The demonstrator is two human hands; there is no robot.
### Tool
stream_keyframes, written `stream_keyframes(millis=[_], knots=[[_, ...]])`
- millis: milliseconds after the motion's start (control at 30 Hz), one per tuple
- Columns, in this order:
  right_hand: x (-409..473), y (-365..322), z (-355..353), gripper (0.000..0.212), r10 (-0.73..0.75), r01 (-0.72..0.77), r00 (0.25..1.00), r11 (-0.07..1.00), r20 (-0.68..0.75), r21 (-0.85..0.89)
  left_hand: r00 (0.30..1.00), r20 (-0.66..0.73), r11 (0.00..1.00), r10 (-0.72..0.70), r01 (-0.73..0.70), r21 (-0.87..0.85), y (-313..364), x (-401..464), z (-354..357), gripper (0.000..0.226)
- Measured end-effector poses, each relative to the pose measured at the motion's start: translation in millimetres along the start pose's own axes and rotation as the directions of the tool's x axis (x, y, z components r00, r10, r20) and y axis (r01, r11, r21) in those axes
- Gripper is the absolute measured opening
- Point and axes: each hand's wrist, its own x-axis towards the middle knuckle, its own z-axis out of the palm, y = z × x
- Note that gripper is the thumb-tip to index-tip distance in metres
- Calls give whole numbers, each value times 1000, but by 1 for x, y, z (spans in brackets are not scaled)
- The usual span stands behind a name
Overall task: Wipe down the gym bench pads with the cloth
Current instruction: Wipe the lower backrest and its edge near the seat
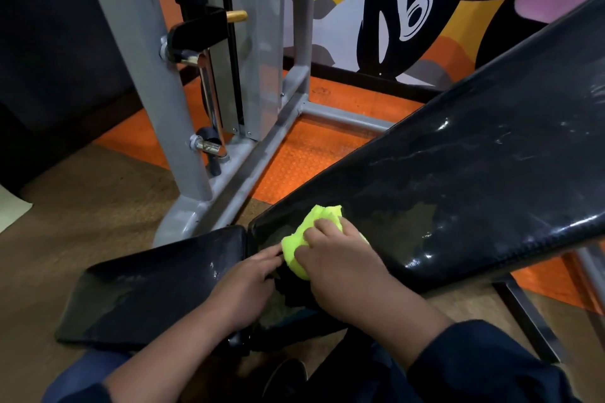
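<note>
- Your right hand (340, 258) is cupped over the cloth (314, 232), fingers curled down onto it, and presses it against the lower end of the back pad (458, 173).
- Your left hand (248, 285) lies at the gap between the two pads, fingers extended and loose, tips touching the cloth's near edge; it grasps nothing.
- The cloth is bright yellow-green and bunched, and sits at the foot of the back pad, just beside the seat pad (157, 291).
- The back pad is black and glossy and rises toward the upper right. Wet streaks and glare show along it, with a dull patch just right of the cloth.
- The seat pad is black and lies lower left; scuffs and pale specks show on its top.
- A grey frame (229, 173) stands behind the pads, with a chrome rod (209, 98) and a yellow knob (237, 16).
- The floor is orange studded mat (311, 154) under the frame and brown flooring (98, 206) nearer you.
- A mural wall (409, 10) in black, white, orange and purple closes the background.
- Dark blue sleeves (491, 363) cover your arms.
</note>
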Motion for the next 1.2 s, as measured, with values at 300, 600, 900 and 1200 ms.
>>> stream_keyframes(millis=[300,600,900,1200], knots=[[-12,5,-2,26,-40,42,998,999,-51,29,999,8,999,-44,44,-2,-8,1,4,72],[-21,-4,13,33,-109,110,993,993,-45,31,997,3,996,-83,83,-27,-15,4,9,71],[-28,-9,21,30,-161,160,987,987,-12,-19,996,8,994,-85,86,-64,-22,4,12,71],[-33,-15,23,24,-228,228,974,970,8,-91,996,-1,996,-90,90,16,-12,3,7,69]])
